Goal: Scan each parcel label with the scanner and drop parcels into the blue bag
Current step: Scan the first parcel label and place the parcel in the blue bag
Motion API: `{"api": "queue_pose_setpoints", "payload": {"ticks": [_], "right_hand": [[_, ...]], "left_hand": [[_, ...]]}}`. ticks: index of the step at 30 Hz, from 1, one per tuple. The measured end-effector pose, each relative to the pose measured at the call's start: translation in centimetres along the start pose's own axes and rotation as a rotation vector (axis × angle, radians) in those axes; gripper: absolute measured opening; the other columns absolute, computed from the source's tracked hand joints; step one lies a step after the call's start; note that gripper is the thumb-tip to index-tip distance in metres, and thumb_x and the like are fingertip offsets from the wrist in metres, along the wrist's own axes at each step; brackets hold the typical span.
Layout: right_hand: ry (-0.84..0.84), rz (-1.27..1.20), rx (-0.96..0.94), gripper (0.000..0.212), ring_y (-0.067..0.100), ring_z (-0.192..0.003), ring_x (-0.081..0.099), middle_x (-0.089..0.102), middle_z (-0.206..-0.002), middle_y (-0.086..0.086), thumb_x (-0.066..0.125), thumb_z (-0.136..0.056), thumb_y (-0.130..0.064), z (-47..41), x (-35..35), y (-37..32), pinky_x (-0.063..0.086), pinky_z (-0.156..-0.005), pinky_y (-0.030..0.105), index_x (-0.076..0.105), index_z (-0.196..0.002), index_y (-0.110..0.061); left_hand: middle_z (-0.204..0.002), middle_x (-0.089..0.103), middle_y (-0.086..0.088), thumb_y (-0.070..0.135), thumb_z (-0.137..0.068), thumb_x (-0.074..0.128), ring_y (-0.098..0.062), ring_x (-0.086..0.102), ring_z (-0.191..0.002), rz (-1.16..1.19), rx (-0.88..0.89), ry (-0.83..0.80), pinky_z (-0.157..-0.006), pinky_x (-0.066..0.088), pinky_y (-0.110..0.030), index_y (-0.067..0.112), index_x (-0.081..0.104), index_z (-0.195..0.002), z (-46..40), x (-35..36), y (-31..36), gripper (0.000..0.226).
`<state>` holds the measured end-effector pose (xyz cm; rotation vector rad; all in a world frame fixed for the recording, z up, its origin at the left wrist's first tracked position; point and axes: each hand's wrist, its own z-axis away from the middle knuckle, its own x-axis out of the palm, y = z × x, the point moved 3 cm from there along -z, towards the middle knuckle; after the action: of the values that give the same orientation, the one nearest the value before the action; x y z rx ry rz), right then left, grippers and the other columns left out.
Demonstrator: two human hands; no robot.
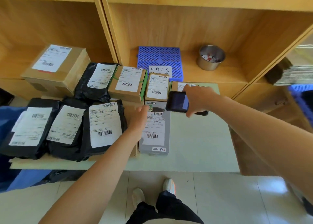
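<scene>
My right hand (197,97) grips a black handheld scanner (177,101) with a lit screen, held above the back right of the table over a small brown box (178,86). My left hand (139,116) reaches over the grey labelled box (155,130), fingers relaxed and holding nothing. Several parcels with white barcode labels lie on the table: black poly bags (67,130) in front, brown boxes (127,83) behind, and a large carton (55,66) at the back left. The blue bag (10,119) hangs at the table's left edge.
The pale table (194,139) stands against wooden shelves. A blue plastic grid (160,58) with a handwritten card and a steel cup (210,57) sit on the shelf behind. A blue crate (299,95) shows at the right edge. Tiled floor and my shoes lie below.
</scene>
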<state>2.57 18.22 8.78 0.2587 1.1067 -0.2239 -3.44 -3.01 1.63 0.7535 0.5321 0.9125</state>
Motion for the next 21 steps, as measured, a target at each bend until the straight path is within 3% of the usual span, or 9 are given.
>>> {"api": "queue_pose_setpoints", "payload": {"ticks": [2,4,9,11,15,17,19,21], "right_hand": [[-0.052,0.114,-0.055,0.072,0.021,-0.083,0.06,0.057,-0.092,-0.002,0.085,-0.063,-0.05,0.4,-0.5,0.0,0.041,-0.06,0.03,0.05,-0.118,-0.018],[-0.067,0.166,-0.08,0.067,0.021,-0.082,0.06,0.057,-0.089,-0.002,0.084,-0.063,-0.049,0.6,-0.6,-0.3,0.037,-0.057,0.029,0.052,-0.114,-0.019],[-0.045,0.17,-0.12,0.062,0.021,-0.076,0.056,0.054,-0.082,-0.002,0.084,-0.066,-0.046,0.6,-0.4,-2.5,0.037,-0.057,0.03,0.052,-0.11,-0.015],[-0.042,0.184,-0.144,0.061,0.021,-0.077,0.057,0.052,-0.08,-0.002,0.084,-0.068,-0.046,0.6,-0.5,-3.6,0.037,-0.057,0.029,0.052,-0.11,-0.014],[-0.065,0.25,-0.167,0.06,0.022,-0.081,0.057,0.051,-0.08,-0.002,0.084,-0.068,-0.049,0.6,-0.6,-4.4,0.041,-0.064,0.031,0.053,-0.108,-0.016],[-0.081,0.269,-0.165,0.062,0.021,-0.081,0.059,0.051,-0.081,-0.002,0.084,-0.067,-0.05,0.6,-0.6,-4.1,0.042,-0.065,0.031,0.054,-0.11,-0.017],[-0.088,0.262,-0.152,0.062,0.021,-0.082,0.059,0.05,-0.081,-0.003,0.083,-0.068,-0.05,0.7,-0.6,-3.4,0.042,-0.065,0.031,0.054,-0.112,-0.017],[-0.083,0.258,-0.136,0.061,0.02,-0.081,0.057,0.049,-0.08,-0.003,0.083,-0.069,-0.05,0.8,-0.6,-2.7,0.042,-0.066,0.031,0.053,-0.112,-0.017]], "left_hand": [[-0.089,0.066,-0.017,0.054,-0.08,0.043,-0.034,0.065,-0.086,-0.073,-0.009,-0.016,-0.074,0.044,-0.039,0.019,0.06,-0.088,-0.6,0.3,-1.1,0.04],[-0.099,0.07,-0.022,0.063,-0.07,0.041,-0.041,0.068,-0.097,-0.096,-0.024,-0.027,-0.073,0.045,-0.039,0.018,0.064,-0.095,-2.2,0.4,-2.5,0.056],[-0.1,0.068,-0.021,0.061,-0.078,0.037,-0.03,0.065,-0.085,-0.088,-0.016,-0.004,-0.072,0.045,-0.038,0.015,0.063,-0.104,-2.2,0.5,-2.3,0.058],[-0.102,0.067,-0.016,0.068,-0.068,0.035,-0.027,0.065,-0.093,-0.111,-0.026,0.002,-0.081,0.048,-0.04,0.016,0.06,-0.12,-3.4,0.6,-3.1,0.078],[-0.141,0.057,-0.005,0.081,-0.057,0.031,-0.031,0.056,-0.126,-0.206,-0.137,-0.016,-0.106,0.041,-0.054,0.029,0.044,-0.145,-11.3,0.0,-9.5,0.102],[-0.148,0.051,-0.004,0.086,-0.054,0.033,-0.03,0.05,-0.133,-0.207,-0.171,0.003,-0.11,0.037,-0.055,0.033,0.044,-0.146,-16.2,-0.6,-13.8,0.106],[-0.146,0.053,-0.003,0.085,-0.061,0.034,-0.026,0.053,-0.129,-0.193,-0.214,0.004,-0.108,0.039,-0.049,0.028,0.045,-0.145,-13.6,-0.7,-12.7,0.101],[-0.127,0.063,-0.002,0.069,-0.088,0.032,-0.018,0.062,-0.105,-0.177,-0.246,-0.05,-0.093,0.042,-0.035,0.019,0.054,-0.131,-6.0,0.2,-7.5,0.07]]}}
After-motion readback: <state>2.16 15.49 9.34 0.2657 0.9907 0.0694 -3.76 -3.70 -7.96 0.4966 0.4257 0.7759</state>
